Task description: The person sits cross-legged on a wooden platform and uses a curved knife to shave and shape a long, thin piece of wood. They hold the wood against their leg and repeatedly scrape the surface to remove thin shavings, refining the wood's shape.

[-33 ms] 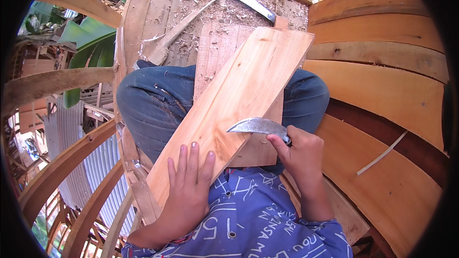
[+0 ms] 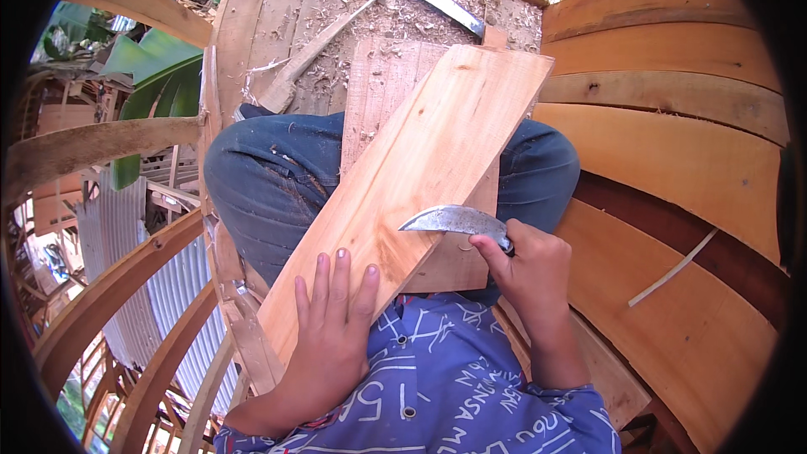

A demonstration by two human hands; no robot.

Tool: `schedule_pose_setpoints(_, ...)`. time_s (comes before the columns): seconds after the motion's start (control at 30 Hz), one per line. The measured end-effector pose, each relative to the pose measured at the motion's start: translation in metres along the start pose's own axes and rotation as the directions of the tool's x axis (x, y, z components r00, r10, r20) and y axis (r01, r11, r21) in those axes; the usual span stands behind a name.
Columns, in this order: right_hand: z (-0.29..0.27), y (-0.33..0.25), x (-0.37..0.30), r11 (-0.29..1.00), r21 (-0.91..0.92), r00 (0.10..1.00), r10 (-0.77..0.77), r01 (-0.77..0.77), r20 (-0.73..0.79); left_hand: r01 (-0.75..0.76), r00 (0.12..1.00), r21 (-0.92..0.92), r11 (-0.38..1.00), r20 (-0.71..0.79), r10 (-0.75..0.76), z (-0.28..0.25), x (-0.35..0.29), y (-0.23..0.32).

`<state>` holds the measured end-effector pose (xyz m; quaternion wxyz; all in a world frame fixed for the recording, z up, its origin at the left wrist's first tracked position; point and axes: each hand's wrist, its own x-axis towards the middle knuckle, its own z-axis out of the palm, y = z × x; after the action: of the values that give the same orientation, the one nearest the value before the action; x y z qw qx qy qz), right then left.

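Note:
A light wooden board (image 2: 420,147) lies slantwise across my lap, its far end to the upper right and its near end by my left wrist. My left hand (image 2: 334,311) rests flat on the board's near part, fingers stretched out and slightly apart. In my right hand (image 2: 531,265) is a knife with a curved blade (image 2: 454,219), the fingers wrapped round its handle, which is mostly hidden. The blade points left over the board's right edge, its tip above a darker patch of grain; whether it touches the wood I cannot tell. Beneath lies another reddish board (image 2: 388,76).
A machete (image 2: 433,2) and a long tapered stick (image 2: 328,38) lie among shavings on the plank floor (image 2: 265,13) ahead. Curved planks (image 2: 664,147) rise on the right, with a thin strip (image 2: 672,269) on them. Bare ribs (image 2: 118,307) stand at the left.

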<state>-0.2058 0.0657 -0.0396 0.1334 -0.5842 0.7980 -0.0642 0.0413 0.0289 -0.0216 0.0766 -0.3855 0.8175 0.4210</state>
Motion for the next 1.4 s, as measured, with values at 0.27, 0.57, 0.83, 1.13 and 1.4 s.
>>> schedule_pose_setpoints(0.27,0.004,0.006,0.006,0.998,-0.065,0.998,-0.031,0.027,-0.053,-0.023,0.999,0.006,1.000,-0.023,0.023,0.006,0.000,-0.003)
schedule_pose_setpoints(0.57,0.002,0.010,0.015,0.991,-0.136,0.998,-0.020,0.012,-0.063,-0.031,0.998,0.002,1.000,-0.045,0.032,0.008,-0.002,-0.005)
schedule_pose_setpoints(0.83,0.000,0.013,0.022,0.984,-0.173,0.997,-0.053,0.042,-0.062,-0.026,0.999,0.009,1.000,-0.044,0.027,0.009,0.000,-0.007)
schedule_pose_setpoints(1.13,-0.002,0.018,0.030,0.975,-0.214,0.994,-0.077,0.060,-0.072,-0.020,0.998,-0.007,1.000,-0.061,0.019,0.010,-0.001,-0.007)
schedule_pose_setpoints(1.4,-0.002,0.023,0.037,0.970,-0.235,0.991,-0.092,0.066,-0.102,-0.035,0.997,-0.018,0.999,-0.075,0.033,0.010,-0.001,-0.008)
